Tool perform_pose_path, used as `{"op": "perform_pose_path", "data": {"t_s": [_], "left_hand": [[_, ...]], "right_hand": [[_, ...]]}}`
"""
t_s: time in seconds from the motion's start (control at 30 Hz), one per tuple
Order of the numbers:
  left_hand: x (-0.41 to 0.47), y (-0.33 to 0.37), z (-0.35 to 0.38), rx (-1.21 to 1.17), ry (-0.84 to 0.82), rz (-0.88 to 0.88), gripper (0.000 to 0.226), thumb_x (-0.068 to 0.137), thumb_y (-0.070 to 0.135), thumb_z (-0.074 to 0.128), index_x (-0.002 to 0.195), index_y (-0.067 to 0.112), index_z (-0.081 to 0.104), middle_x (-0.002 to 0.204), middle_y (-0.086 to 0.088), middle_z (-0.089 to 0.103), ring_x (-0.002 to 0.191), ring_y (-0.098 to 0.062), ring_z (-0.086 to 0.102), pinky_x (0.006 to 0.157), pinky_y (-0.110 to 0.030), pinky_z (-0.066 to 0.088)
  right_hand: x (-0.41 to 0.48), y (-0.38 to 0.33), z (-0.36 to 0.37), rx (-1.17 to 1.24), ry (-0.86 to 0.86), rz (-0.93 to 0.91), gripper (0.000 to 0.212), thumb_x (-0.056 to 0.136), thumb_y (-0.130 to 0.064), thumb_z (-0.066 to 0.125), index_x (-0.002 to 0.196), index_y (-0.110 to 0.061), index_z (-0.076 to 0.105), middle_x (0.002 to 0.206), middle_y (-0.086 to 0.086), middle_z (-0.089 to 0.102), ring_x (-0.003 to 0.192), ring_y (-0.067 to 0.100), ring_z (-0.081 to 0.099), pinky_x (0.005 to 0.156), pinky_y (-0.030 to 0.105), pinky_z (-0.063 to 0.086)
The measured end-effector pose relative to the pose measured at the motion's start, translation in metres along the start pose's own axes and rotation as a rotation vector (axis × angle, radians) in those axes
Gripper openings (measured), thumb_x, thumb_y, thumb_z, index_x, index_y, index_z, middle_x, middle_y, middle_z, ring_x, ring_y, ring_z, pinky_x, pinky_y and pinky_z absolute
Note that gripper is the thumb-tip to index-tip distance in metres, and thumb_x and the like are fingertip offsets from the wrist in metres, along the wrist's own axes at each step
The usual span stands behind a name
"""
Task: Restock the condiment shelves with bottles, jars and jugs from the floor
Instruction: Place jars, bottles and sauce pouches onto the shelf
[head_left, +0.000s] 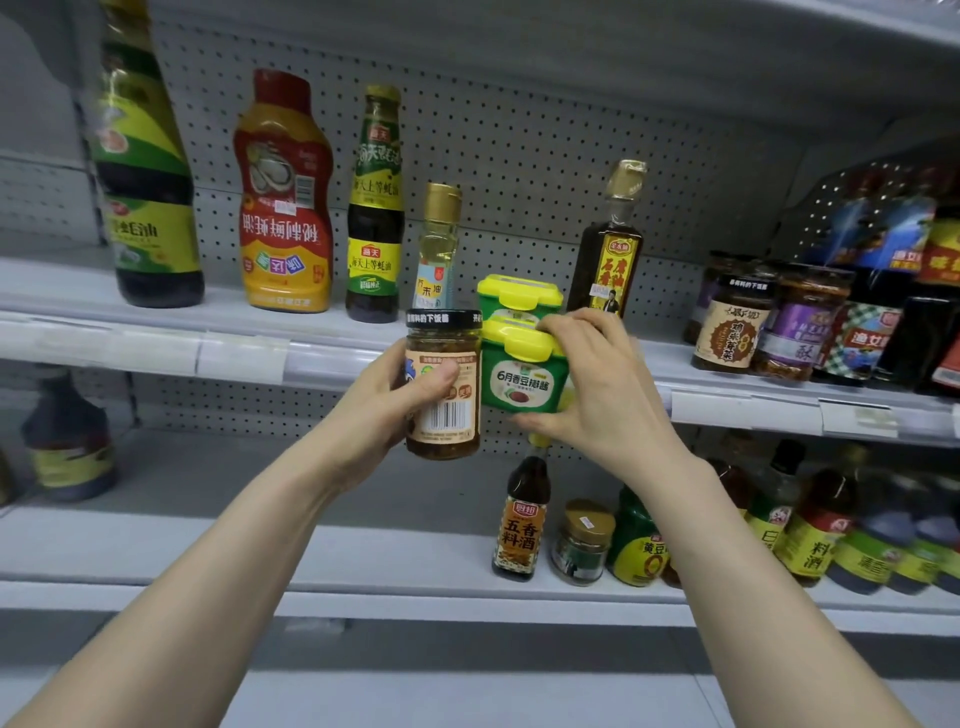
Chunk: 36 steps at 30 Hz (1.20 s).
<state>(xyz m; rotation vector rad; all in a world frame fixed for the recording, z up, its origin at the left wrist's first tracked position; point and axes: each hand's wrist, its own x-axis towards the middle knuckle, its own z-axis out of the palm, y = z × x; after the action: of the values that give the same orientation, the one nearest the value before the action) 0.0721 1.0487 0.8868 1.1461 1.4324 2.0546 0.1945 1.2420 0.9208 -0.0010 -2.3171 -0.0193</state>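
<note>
My left hand (400, 400) grips a black-lidded jar (443, 383); my right hand (597, 387) clamps a green tub (517, 376) at the shelf (156, 332) edge; bare shelf lies leftward.

From my end, the left hand's (387, 415) fingers are hidden behind the jar (443, 395), and the print under its barcode is too tiny to read. The right hand (597, 384) covers the green tub's (517, 376) right side. Way left of the grip, the tall bottle (140, 171) is cut off up top, and the dark bottle (67, 441) below it is just blur.
</note>
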Motion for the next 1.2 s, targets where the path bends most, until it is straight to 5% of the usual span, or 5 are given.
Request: {"op": "perform_pose_path", "data": {"t_s": [0.2,0.43,0.77,0.93,1.2], "left_hand": [[0.007,0.008,-0.004,-0.016,0.044,0.038,0.045,0.082,0.033,0.065,0.124,0.018,0.055,0.114,-0.002,0.072,0.106,-0.021,0.069,0.076,-0.032,0.059],[0.019,0.016,-0.004,-0.069,0.121,0.027,0.051,0.081,0.033,0.065,0.127,0.013,0.054,0.114,-0.005,0.07,0.106,-0.023,0.069,0.084,-0.041,0.059],[0.026,0.007,0.0,-0.072,0.083,-0.01,0.038,0.083,0.036,0.07,0.115,0.019,0.058,0.101,0.002,0.075,0.094,-0.016,0.072,0.069,-0.034,0.06],[0.032,0.013,0.0,-0.063,0.094,-0.026,0.051,0.085,0.036,0.068,0.128,0.011,0.053,0.113,-0.01,0.071,0.106,-0.027,0.069,0.084,-0.045,0.06],[0.039,0.011,0.003,-0.068,0.064,-0.039,0.053,0.081,0.034,0.061,0.128,0.011,0.053,0.107,-0.005,0.073,0.097,-0.02,0.071,0.072,-0.035,0.061]], "right_hand": [[0.005,-0.001,0.0,0.059,0.025,0.004,0.085,0.062,-0.035,0.093,0.134,-0.009,0.054,0.134,0.007,0.05,0.122,0.025,0.045,0.099,0.028,0.036],[0.019,0.001,-0.005,0.058,0.049,0.057,0.089,0.066,-0.035,0.092,0.14,-0.006,0.05,0.135,0.009,0.048,0.125,0.025,0.044,0.102,0.031,0.039],[0.019,0.007,-0.011,0.137,0.052,0.101,0.089,0.068,-0.034,0.091,0.141,-0.009,0.048,0.137,0.004,0.047,0.126,0.018,0.043,0.103,0.023,0.036],[0.018,0.007,-0.012,0.171,0.095,0.13,0.085,0.068,-0.032,0.091,0.139,-0.012,0.049,0.135,0.001,0.047,0.122,0.016,0.046,0.102,0.026,0.041],[0.039,0.009,-0.009,0.087,0.043,0.15,0.086,0.067,-0.039,0.09,0.137,-0.012,0.049,0.13,0.003,0.047,0.119,0.02,0.046,0.093,0.024,0.036]]}}
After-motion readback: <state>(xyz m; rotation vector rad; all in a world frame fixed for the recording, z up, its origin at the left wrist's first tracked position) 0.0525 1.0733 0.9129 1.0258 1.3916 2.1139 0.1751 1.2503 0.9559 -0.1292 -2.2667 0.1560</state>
